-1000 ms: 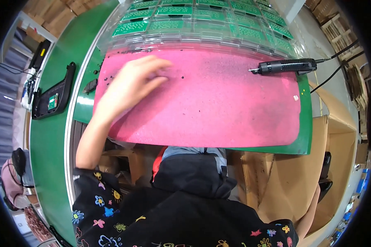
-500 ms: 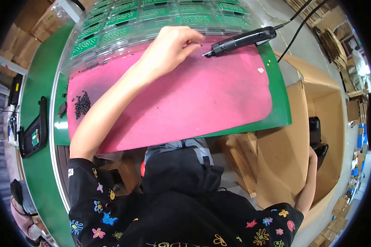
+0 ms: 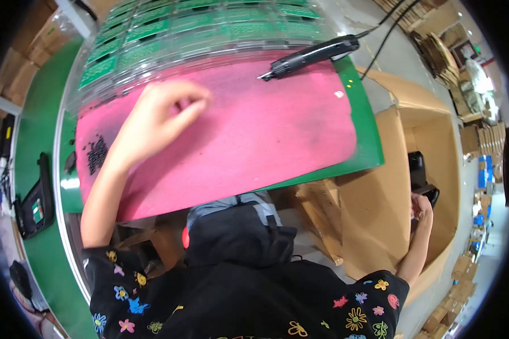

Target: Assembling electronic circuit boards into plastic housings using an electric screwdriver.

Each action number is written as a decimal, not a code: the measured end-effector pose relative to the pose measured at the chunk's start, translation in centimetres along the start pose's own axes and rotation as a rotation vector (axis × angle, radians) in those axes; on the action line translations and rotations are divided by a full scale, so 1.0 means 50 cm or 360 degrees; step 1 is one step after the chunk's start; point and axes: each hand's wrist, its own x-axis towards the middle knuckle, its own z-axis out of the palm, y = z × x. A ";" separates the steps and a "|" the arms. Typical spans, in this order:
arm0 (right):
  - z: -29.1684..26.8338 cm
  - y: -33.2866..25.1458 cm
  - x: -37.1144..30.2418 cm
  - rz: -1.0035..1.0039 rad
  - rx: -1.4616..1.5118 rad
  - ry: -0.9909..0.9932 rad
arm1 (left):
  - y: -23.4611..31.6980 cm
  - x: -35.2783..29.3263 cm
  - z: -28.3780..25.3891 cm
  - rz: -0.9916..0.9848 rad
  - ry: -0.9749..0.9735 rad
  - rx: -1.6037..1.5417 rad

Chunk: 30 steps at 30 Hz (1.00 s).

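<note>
My left hand point(image 3: 167, 116) is over the left part of a pink mat point(image 3: 254, 147), blurred by motion. Its fingers curl loosely, a gap shows between thumb and forefinger, and I see nothing in it. Down inside the cardboard box point(image 3: 373, 198) at the right is my right hand point(image 3: 421, 208), fingers loosely bent and apart. Close by it lie black plastic parts point(image 3: 417, 169); nothing shows in its grasp. A black electric screwdriver point(image 3: 308, 58) rests across the mat's far edge, bit pointing left. Small black screws point(image 3: 97, 155) are heaped near my left forearm.
Clear plastic trays of green circuit boards point(image 3: 192, 25) stand beyond the mat. A black plastic housing point(image 3: 37, 203) with a small board in it lies on the green bench at the left. The screwdriver's cable point(image 3: 379, 42) runs off far right. Folded cardboard point(image 3: 319, 212) leans beside the box.
My left hand has drawn back leftward and nearer, away from the screwdriver. My right hand has risen inside the box and now shows its fingers. The whole view has shifted slightly.
</note>
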 end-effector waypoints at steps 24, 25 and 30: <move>0.609 -0.290 -0.771 -0.2463 -0.1858 -0.0678 | 0.201 -0.226 0.296 0.0154 0.0306 -0.1760; 0.641 -0.285 -0.773 -0.2458 -0.2181 -0.0574 | 0.187 -0.242 0.260 -0.0224 0.0329 -0.2332; 0.749 -0.271 -0.599 -0.3253 -0.2073 -0.0301 | 0.096 -0.316 0.125 -0.1026 0.0353 -0.3014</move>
